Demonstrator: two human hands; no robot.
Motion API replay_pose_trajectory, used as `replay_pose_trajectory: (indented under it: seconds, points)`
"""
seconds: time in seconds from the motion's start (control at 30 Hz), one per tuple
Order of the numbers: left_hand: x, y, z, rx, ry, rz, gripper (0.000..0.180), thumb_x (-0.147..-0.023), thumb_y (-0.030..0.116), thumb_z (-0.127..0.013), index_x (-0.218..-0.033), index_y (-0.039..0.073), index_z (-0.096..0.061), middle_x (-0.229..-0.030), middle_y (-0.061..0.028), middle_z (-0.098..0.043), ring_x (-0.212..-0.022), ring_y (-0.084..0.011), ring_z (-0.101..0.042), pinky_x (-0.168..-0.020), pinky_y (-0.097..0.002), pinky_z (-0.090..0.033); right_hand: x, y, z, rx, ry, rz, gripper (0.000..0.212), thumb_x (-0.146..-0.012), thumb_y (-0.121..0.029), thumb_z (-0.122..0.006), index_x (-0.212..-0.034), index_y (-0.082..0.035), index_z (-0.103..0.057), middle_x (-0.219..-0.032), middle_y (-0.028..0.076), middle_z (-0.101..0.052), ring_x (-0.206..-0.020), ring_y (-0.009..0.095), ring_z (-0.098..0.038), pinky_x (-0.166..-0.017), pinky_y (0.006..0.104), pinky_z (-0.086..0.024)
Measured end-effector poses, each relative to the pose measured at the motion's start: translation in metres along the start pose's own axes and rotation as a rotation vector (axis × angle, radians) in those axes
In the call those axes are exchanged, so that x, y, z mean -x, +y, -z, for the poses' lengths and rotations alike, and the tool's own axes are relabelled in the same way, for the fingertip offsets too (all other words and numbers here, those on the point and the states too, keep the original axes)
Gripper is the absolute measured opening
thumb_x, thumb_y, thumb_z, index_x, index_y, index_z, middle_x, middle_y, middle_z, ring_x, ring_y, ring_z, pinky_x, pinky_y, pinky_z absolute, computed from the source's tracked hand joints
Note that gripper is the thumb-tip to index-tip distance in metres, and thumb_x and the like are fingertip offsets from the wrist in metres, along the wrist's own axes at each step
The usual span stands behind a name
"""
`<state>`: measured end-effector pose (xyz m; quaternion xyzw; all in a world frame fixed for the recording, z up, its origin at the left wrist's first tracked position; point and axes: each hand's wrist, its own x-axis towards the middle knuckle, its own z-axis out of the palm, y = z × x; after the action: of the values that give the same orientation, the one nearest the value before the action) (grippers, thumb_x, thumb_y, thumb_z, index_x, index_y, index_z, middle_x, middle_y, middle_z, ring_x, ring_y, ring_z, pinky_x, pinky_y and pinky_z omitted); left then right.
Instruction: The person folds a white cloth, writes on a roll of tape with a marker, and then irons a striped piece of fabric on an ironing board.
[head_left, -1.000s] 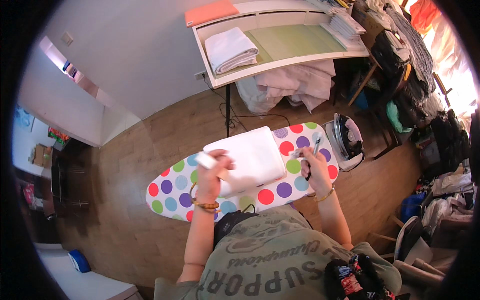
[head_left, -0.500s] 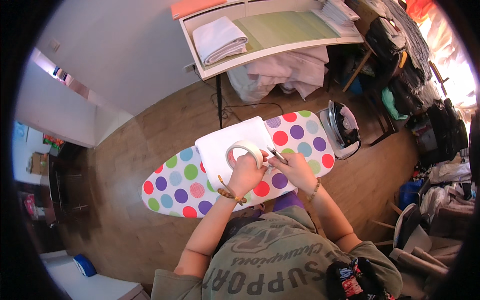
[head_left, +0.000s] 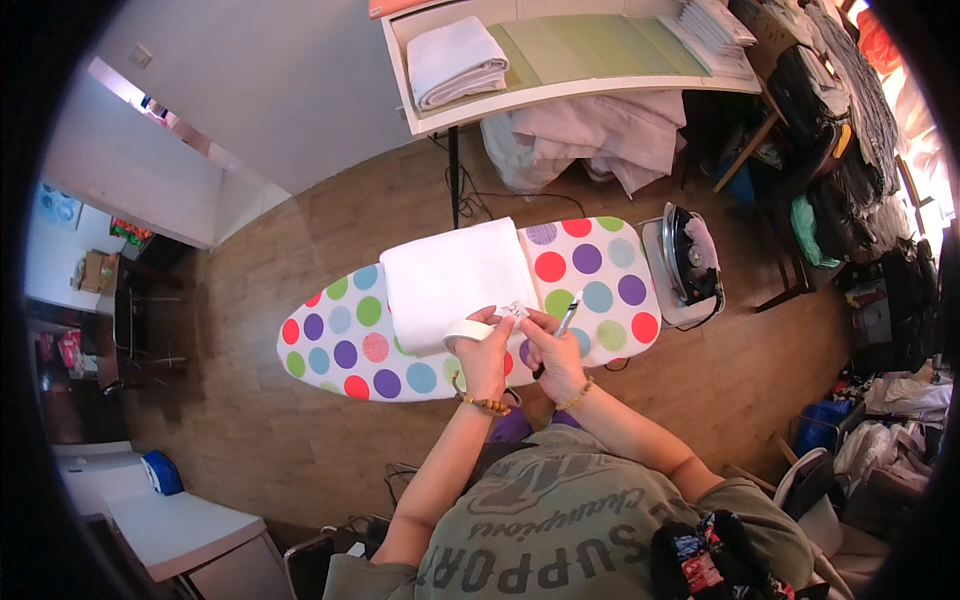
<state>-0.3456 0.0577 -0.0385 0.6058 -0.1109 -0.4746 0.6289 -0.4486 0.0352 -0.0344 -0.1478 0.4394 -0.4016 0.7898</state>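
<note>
A roll of white tape [head_left: 462, 332] is looped over the fingers of my left hand [head_left: 484, 364]. Between the fingertips of both hands is a small white piece with dark marks [head_left: 514, 309], perhaps a strip of tape. My right hand [head_left: 557, 364] also keeps a pen [head_left: 568, 314] gripped, its light end pointing up and away. Both hands are closed, over the near edge of a folded white cloth [head_left: 455, 270]. That cloth lies flat on an ironing board [head_left: 572, 285] covered in coloured dots.
An iron [head_left: 690, 258] rests on a stand at the board's right end. Beyond stands a white desk [head_left: 560, 95] with a folded white towel [head_left: 456, 62] and a stack of white packets [head_left: 712, 35]. Bags and clothes crowd the right; a white cabinet [head_left: 185, 522] is lower left.
My hands have come nearer my body and the tape roll has tilted lower. The marked white piece now shows between my fingertips. The pen has swung more upright, and the whole view has shifted.
</note>
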Motion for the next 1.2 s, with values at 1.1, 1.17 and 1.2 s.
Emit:
replay_pose_trajectory:
  seconds: [1.1, 1.17, 1.2]
  points:
    - [-0.055, -0.044, 0.044, -1.751, -0.219, -0.709, 0.073, -0.064, 0.032, -0.072, -0.130, 0.020, -0.045, -0.132, -0.0203, -0.041, -0.116, -0.0389, -0.043, -0.099, -0.0488, -0.029, -0.093, 0.043, 0.062, 1.270, 0.133, 0.601, 0.039, -0.060, -0.028, -0.079, -0.081, 0.000, -0.061, -0.086, 0.009, -0.050, -0.073, 0.023, -0.056, -0.064, 0.0353, -0.047]
    - [-0.057, -0.045, 0.045, -1.767, -0.222, -0.694, 0.073, -0.065, 0.031, -0.071, -0.131, 0.020, -0.043, -0.133, -0.0204, -0.040, -0.116, -0.0392, -0.042, -0.099, -0.0489, -0.029, -0.099, 0.045, 0.065, 1.250, 0.143, 0.580, 0.043, -0.058, -0.031, -0.080, -0.080, 0.000, -0.061, -0.082, 0.010, -0.050, -0.074, 0.024, -0.056, -0.064, 0.0358, -0.046]
    - [-0.056, -0.044, 0.044, -1.780, -0.228, -0.690, 0.074, -0.065, 0.031, -0.071, -0.132, 0.020, -0.042, -0.133, -0.0205, -0.040, -0.116, -0.0394, -0.042, -0.099, -0.0489, -0.029, -0.102, 0.046, 0.068, 1.256, 0.162, 0.557, 0.044, -0.057, -0.033, -0.080, -0.080, 0.000, -0.061, -0.080, 0.010, -0.051, -0.073, 0.024, -0.056, -0.063, 0.0355, -0.046]
